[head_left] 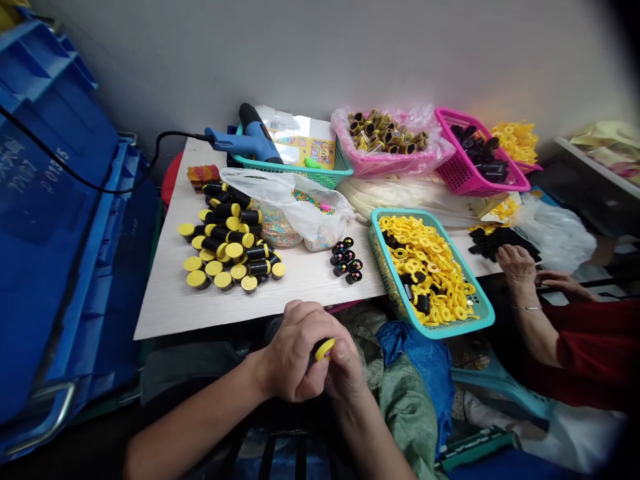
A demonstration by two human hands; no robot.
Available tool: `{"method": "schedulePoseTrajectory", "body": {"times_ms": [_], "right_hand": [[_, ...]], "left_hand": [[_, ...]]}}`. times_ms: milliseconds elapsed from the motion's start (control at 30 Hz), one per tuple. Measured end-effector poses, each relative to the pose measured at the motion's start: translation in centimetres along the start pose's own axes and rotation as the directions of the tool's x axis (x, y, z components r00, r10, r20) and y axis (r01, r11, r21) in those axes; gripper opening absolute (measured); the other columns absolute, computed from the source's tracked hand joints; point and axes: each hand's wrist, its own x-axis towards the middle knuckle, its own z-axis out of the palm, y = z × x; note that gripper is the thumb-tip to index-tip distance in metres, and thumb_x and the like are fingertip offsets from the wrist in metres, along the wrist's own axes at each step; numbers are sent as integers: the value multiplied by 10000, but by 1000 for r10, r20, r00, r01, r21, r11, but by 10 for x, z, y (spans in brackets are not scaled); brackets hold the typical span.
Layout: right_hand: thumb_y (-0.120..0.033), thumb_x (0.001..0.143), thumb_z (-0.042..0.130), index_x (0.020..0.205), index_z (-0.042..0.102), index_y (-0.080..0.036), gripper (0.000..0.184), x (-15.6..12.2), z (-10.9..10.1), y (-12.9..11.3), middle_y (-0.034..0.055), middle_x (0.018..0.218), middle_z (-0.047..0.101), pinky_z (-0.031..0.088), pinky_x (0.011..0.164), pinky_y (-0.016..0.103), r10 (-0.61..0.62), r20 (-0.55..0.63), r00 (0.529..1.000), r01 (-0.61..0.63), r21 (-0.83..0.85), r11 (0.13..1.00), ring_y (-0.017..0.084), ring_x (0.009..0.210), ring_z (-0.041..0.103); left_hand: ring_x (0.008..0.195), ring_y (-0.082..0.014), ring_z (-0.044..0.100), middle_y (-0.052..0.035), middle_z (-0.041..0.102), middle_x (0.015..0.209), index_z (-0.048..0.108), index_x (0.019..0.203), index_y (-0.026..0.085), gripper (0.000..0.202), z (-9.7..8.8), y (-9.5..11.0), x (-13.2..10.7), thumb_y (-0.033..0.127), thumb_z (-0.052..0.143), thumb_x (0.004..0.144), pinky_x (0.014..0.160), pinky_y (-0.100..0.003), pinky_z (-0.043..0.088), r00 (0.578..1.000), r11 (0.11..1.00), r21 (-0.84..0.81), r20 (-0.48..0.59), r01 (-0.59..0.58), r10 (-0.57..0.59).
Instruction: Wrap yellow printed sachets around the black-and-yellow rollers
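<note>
My left hand [293, 350] and my right hand [350, 367] are closed together below the table's front edge, both gripping one small black tube with a yellow cap [324, 349]. Only the cap shows between the fingers. On the table [165, 300] in front lies a pile of finished black tubes with yellow caps [227, 243]. A few small black pieces with coloured dots [347, 260] stand near the middle. To the right a teal basket [483, 313] holds several yellow rings and some black parts.
Another person's hand [517, 267] in a red sleeve rests by black parts at the right. A blue glue gun [250, 137] lies on a teal tray. A bag of coloured beads [300, 213], pink baskets [465, 170] and a blue crate [55, 220] at left surround the table.
</note>
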Motion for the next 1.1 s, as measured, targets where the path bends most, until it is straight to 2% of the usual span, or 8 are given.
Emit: {"method": "schedulePoseTrajectory", "body": {"times_ms": [133,300,500,667,800,900,1000,1100], "right_hand": [[-565,727,589,982,656,-175,471,-1,-3,3,103,1038,605,411,924,408,21,-73,997,-19,25,999,273,1008,537],[-692,772,385,980,655,-204,595,-7,-25,13,81,848,612,467,802,406,195,-70,978,-192,46,980,233,811,570],[-723,635,567,885,674,-223,570,-8,-26,23,66,823,604,486,743,381,139,-124,982,-128,90,988,223,787,553],[-473,679,687,890,676,-197,347,-3,-21,16,37,812,611,490,733,314,135,-178,975,-125,70,990,178,757,552],[-433,706,682,937,673,-207,323,-1,-26,12,32,865,622,493,734,289,276,-77,958,-262,158,952,171,791,571],[-413,670,717,990,670,-195,391,0,-25,12,35,862,625,491,747,298,319,-14,948,-312,182,933,181,811,581],[-358,677,726,985,679,-183,357,2,-17,15,39,885,641,468,811,302,263,-76,962,-253,122,960,181,853,580],[-337,724,700,985,683,-175,308,4,-10,22,44,883,656,455,818,303,276,-95,956,-270,69,960,179,861,580]], "left_hand": [[891,-240,496,-55,560,890,414,1135,221,370,2,-4,-4,189,452,768,786,-434,400,995,991,-88,32,97,-94],[936,-235,491,-85,522,988,350,1277,234,418,-4,-7,-9,414,394,902,799,-407,439,968,918,-309,58,249,-243],[893,-222,494,-70,622,912,572,1115,219,412,-13,-9,-2,515,528,833,807,-372,425,963,954,-159,133,253,-233],[879,-217,490,-64,677,878,618,1082,214,419,-17,-16,-3,485,633,763,780,-349,437,961,970,-62,165,236,-223],[874,-221,493,-66,668,829,642,1070,210,448,-18,-23,-9,511,644,737,772,-348,449,947,951,-99,172,292,-273],[898,-223,496,-65,677,863,643,1082,217,452,-25,-28,-11,491,670,723,820,-362,434,928,946,-95,249,309,-278],[954,-223,493,-53,693,942,631,1118,238,435,-41,-29,-7,434,690,734,881,-368,398,886,957,-10,381,289,-263],[969,-225,505,-49,687,941,641,1110,248,398,-55,-26,-3,431,669,757,895,-375,386,809,947,119,494,300,-318]]}}
